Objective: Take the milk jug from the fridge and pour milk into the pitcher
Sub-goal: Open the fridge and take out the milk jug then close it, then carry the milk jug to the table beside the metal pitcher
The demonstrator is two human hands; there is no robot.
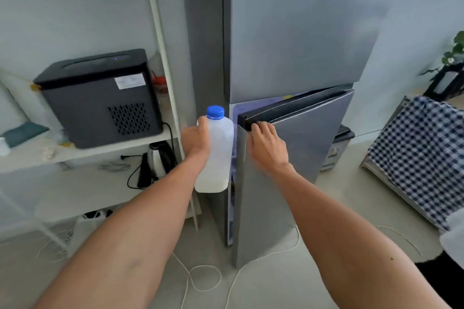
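- We hold the jug (218,150) in our left hand (197,139). Our fingers are wrapped tight around its handle side.
- The jug is upright, out in the air, just left of the fridge (296,32) and clear of the door opening. It has a blue cap (215,111) on top and a little milk at the bottom.
- Our right hand (267,144) grips the top edge of the lower door (283,163). The fingers curl over the edge and hold on to it.
- The lower door is open a bit. We see a thin gap with pale light inside. The upper door is closed.
- On our left is a white shelf (105,150) by a pale wall. A black box machine (100,98) sits on it. A kettle (158,158) sits one level down.
- The floor (339,195) is pale. A white cord (200,278) loops across it near our arms.
- On our right is a blue and white checked cloth (416,148). A green plant (455,51) stands behind it.
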